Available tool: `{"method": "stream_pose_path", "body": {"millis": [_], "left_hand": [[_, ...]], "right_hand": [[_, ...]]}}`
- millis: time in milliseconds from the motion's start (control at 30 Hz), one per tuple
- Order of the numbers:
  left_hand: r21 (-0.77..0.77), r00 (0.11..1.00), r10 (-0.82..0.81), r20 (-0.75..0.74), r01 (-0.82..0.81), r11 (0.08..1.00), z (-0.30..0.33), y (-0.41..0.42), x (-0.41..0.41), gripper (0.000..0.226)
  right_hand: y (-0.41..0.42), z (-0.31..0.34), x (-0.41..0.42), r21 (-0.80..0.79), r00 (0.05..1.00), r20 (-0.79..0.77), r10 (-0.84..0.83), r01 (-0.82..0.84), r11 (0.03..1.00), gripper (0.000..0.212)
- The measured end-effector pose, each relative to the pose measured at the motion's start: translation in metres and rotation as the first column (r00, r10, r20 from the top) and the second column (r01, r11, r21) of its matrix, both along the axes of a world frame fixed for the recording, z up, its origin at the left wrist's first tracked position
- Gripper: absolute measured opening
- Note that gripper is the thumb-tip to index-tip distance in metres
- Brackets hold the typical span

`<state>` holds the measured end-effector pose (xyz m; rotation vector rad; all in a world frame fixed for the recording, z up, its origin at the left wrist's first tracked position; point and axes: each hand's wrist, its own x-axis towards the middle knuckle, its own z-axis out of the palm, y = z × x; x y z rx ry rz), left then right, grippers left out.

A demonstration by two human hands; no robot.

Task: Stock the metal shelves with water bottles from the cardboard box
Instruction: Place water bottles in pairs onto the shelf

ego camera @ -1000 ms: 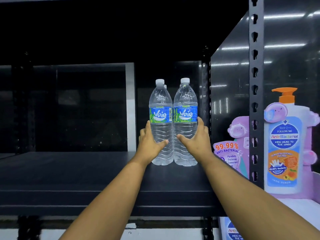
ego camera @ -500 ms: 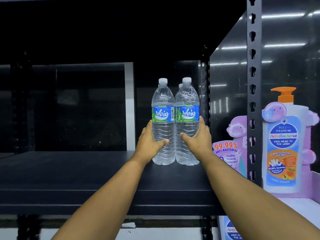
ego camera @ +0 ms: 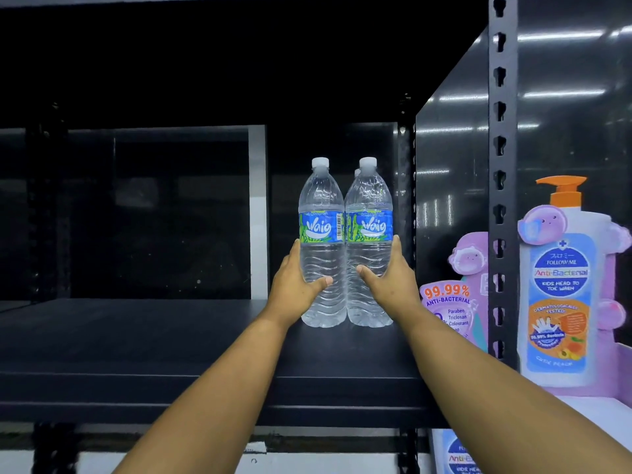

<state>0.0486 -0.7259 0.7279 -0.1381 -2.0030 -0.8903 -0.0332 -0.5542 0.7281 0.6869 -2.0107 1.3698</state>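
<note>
Black metal shelf (ego camera: 143, 340) carries two upright water bottles, touching side by side: left hand (ego camera: 294, 285) wraps the left bottle (ego camera: 321, 254), right hand (ego camera: 390, 282) wraps the right bottle (ego camera: 371, 251), thumbs in front.

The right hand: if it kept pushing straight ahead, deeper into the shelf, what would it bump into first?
The right hand already grips the right bottle. Straight ahead, another bottle's cap peeks out just behind, so that would likely meet the pushed bottle first, though depth is hard to judge.
</note>
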Motion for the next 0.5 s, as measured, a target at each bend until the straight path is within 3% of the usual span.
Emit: {"method": "stream_pose_path", "body": {"millis": [300, 500], "left_hand": [[-0.014, 0.999, 0.004, 0.043, -0.004, 1.0, -0.002, -0.001, 0.002, 0.085], [-0.086, 0.98, 0.056, 0.19, -0.04, 0.995, -0.004, 0.003, 0.006, 0.098]], "right_hand": [[0.002, -0.002, 0.002, -0.001, 0.999, 0.038, 0.023, -0.023, 1.0, 0.098], [0.005, 0.0, 0.012, 0.078, 0.993, 0.117, -0.002, -0.007, 0.997, 0.091]]}}
